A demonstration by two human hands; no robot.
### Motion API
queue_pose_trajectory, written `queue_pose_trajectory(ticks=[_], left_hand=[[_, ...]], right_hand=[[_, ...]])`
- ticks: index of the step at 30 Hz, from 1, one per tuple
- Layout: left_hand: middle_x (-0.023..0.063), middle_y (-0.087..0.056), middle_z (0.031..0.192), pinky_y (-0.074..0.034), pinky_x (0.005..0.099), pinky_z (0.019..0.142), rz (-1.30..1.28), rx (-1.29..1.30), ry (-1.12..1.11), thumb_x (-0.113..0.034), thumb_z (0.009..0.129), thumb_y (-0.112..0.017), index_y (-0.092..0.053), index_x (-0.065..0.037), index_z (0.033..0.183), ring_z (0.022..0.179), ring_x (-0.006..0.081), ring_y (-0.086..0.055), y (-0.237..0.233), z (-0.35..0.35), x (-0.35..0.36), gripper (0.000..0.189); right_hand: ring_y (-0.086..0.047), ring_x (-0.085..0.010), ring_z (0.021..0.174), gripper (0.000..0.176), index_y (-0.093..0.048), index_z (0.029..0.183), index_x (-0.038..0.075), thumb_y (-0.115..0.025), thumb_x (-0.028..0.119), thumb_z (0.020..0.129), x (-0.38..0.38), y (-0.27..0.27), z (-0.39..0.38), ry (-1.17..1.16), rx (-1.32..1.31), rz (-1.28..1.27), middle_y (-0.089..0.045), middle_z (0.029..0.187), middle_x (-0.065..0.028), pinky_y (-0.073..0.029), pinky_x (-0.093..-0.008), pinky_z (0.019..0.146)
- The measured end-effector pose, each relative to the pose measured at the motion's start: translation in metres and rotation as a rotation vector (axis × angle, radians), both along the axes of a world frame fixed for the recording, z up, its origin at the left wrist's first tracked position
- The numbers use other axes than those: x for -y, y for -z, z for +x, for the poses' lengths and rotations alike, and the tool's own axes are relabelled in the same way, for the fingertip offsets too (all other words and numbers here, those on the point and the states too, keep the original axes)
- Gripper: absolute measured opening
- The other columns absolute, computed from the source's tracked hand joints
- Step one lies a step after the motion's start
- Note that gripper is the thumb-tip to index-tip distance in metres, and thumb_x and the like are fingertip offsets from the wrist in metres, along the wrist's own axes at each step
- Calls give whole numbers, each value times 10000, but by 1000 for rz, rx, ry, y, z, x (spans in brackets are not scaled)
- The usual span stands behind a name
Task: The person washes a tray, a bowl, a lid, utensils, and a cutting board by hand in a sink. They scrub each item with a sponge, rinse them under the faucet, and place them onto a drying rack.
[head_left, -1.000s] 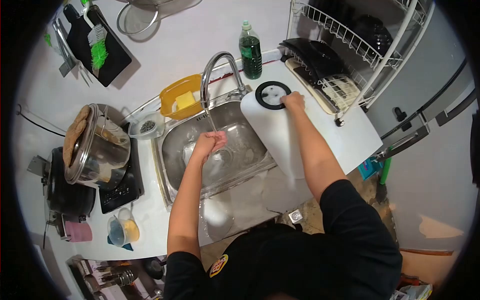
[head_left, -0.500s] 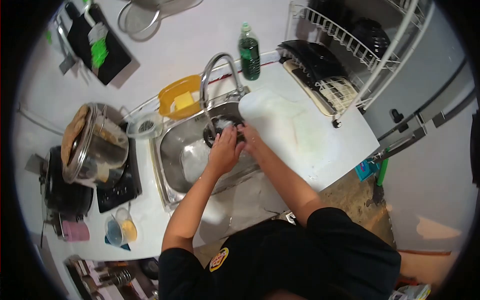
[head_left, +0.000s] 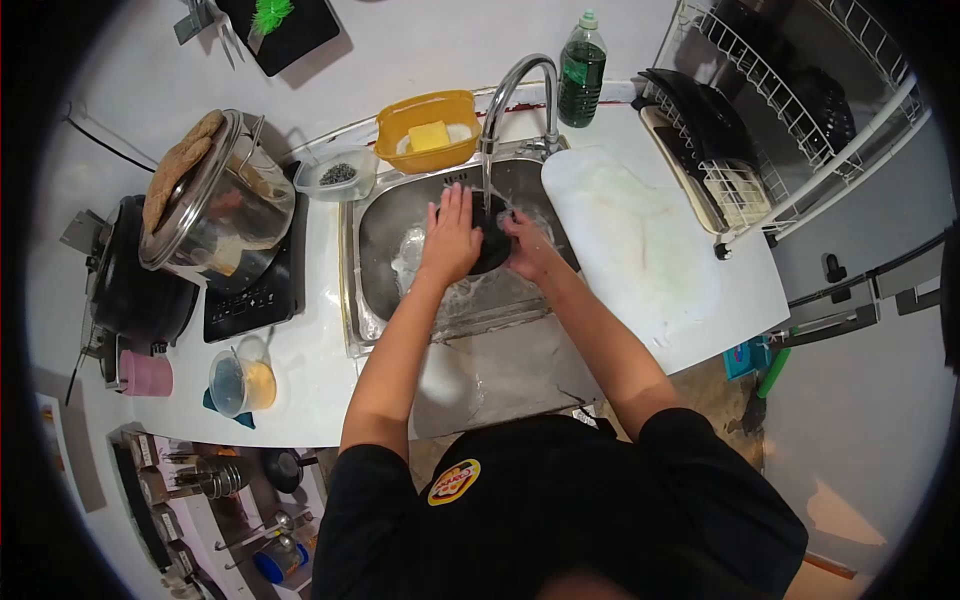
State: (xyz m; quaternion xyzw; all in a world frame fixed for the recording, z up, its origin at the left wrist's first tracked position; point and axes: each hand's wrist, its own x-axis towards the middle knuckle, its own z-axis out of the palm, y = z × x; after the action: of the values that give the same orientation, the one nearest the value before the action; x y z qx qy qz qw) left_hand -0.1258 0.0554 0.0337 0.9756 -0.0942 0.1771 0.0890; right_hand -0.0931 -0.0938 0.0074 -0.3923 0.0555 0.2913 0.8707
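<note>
Moved off board (head_left: 632,240) into sink (head_left: 385,240): lid (head_left: 493,255), tap (head_left: 520,75) overhead.

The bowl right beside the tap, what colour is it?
The bowl is yellow; the head view shows it best.

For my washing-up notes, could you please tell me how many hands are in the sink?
2: the left hand lies spread over the black round item under the tap; the right hand touches its right side.

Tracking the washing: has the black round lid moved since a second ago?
Yes. The black round lid moved off the white board, leftward into the sink under the tap.
</note>
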Motion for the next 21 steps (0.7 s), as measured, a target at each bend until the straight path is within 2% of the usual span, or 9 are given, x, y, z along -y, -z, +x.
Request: queue_pose_trajectory(ticks=[3,4,7,8,12,15,17,18,21], left_hand=[[195,-268,1383,-189,460,1049,-103,-170,356,-253,827,-465,-305,27,1305,1295,310,-245,1,-11,20,576],[201,-378,1316,-287,423,1014,-68,-19,415,-193,839,-464,-345,-11,1296,1227,321,-363,-1,-21,26,506],[206,-511,1179,-400,384,914,-483,-41,395,-102,845,-449,-430,-36,1239,1106,352,-484,-4,-13,23,400],[155,-602,1029,-471,331,782,-635,-108,205,-13,830,-447,-498,-37,1151,950,318,-582,-15,-15,30,327],[56,-603,923,-488,303,719,-1780,-361,117,-26,883,-354,-527,-34,1088,846,172,-591,15,26,19,269],[88,-599,961,-476,271,644,-2070,-364,185,-42,893,-400,-535,-12,1066,806,151,-581,-31,2,30,222],[89,-591,995,-486,272,686,-1968,-377,93,-23,887,-385,-504,-3,1122,828,161,-581,-41,-5,32,264],[93,-589,1005,-490,276,708,-1888,-387,91,-18,885,-382,-493,-4,1138,842,169,-585,-34,-7,30,277],[104,-587,1019,-496,290,737,-1853,-355,49,-6,878,-373,-494,-1,1132,860,176,-592,-26,-6,26,282]], right_hand=[[-551,-214,988,278,-433,1183,105,-402,201,924,3,11,17,30,162,51,-556,1082,-81,-482,-428,793],[-552,-226,982,289,-470,1150,76,-396,248,930,19,-1,19,-6,75,73,-561,1074,-95,-459,-398,842],[-541,-245,1005,349,-466,1162,58,-363,306,939,27,-7,34,-65,-66,17,-555,1092,-108,-431,-403,887],[-458,-272,1130,431,-387,1254,36,-328,331,945,17,-27,24,-43,53,15,-485,1215,-129,-344,-422,972],[-303,-305,1258,475,-300,1318,17,-312,313,946,-27,-52,-36,97,1049,-551,-345,1348,-151,-229,-439,1027],[-250,-336,1283,455,-291,1323,15,-318,266,943,-41,-18,-20,374,1347,-1003,-297,1376,-165,-185,-451,1039],[-261,-357,1271,428,-307,1309,13,-317,232,942,-31,-9,7,447,1385,-1287,-311,1362,-174,-195,-459,1031],[-277,-368,1257,406,-334,1291,17,-322,215,938,-32,-9,19,383,1142,-1342,-331,1347,-180,-209,-463,1021],[-294,-369,1246,408,-359,1277,26,-353,218,917,-41,8,21,419,1354,-1530,-357,1331,-176,-216,-471,1015]])
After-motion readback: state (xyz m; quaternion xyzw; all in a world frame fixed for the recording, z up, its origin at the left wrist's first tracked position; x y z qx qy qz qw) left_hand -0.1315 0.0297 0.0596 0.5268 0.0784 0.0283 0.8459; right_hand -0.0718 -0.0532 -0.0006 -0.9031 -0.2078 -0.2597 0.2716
